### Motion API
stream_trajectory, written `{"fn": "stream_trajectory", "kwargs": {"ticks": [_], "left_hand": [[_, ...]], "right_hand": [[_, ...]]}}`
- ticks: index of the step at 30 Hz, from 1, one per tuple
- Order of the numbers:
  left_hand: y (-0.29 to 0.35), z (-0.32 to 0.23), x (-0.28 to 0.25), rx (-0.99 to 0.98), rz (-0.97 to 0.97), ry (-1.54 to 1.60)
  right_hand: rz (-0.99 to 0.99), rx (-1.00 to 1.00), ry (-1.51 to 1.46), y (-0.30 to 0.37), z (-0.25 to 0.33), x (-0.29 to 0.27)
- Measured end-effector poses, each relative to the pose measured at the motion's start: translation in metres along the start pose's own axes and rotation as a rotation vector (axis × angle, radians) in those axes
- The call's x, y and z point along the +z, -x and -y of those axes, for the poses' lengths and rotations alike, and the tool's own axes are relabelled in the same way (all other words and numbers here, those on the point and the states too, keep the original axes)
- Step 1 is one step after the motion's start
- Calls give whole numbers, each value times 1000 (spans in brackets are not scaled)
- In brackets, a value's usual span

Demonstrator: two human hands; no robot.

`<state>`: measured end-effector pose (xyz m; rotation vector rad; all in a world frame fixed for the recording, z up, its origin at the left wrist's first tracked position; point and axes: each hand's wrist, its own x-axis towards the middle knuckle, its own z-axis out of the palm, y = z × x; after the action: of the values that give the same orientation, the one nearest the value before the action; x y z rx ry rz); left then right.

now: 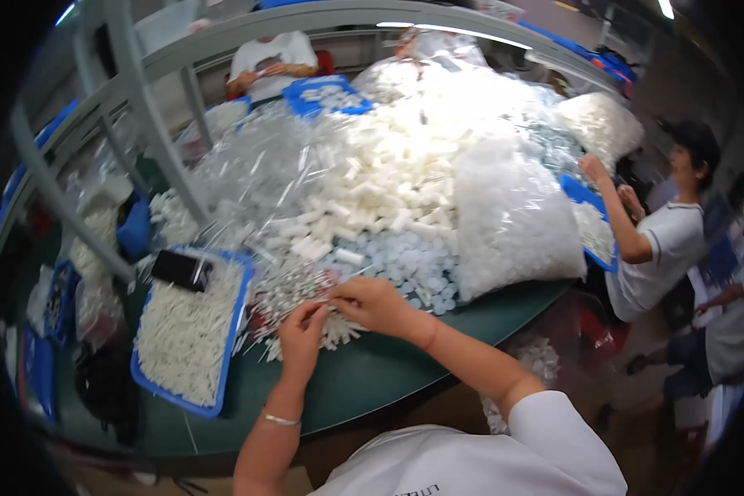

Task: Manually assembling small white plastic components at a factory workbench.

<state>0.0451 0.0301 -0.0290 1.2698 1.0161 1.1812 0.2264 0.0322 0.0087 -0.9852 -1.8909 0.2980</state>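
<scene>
My left hand [301, 335] and my right hand [374, 304] meet over the near edge of the table, fingertips pinched close together. Whatever sits between their fingers is too small to make out. Right behind and under them lies a loose heap of thin white stick-like parts [288, 289], some with rounded ends. To the left stands a blue tray [241, 326] full of small white elongated pieces [182, 347]. A black phone-like slab [181, 270] rests on its far end. Beyond my right hand are pale translucent round caps [409, 264].
White cylindrical pieces [422, 178] pile high across the green table [347, 397]. A stuffed clear bag [512, 223] stands right, clear plastic bags [264, 149] lie left. A grey metal frame [153, 124] rises at left. Co-workers sit at the far side [273, 62] and right [661, 240].
</scene>
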Motion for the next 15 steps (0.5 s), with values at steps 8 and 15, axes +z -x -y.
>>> {"fn": "stream_trajectory", "kwargs": {"ticks": [8,15], "left_hand": [[9,-9,4,-79,25,74],[6,-12,7,-44,-4,18]], "right_hand": [[85,173,-4,11,15,-11],[78,200,-56,9,14,-11]]}}
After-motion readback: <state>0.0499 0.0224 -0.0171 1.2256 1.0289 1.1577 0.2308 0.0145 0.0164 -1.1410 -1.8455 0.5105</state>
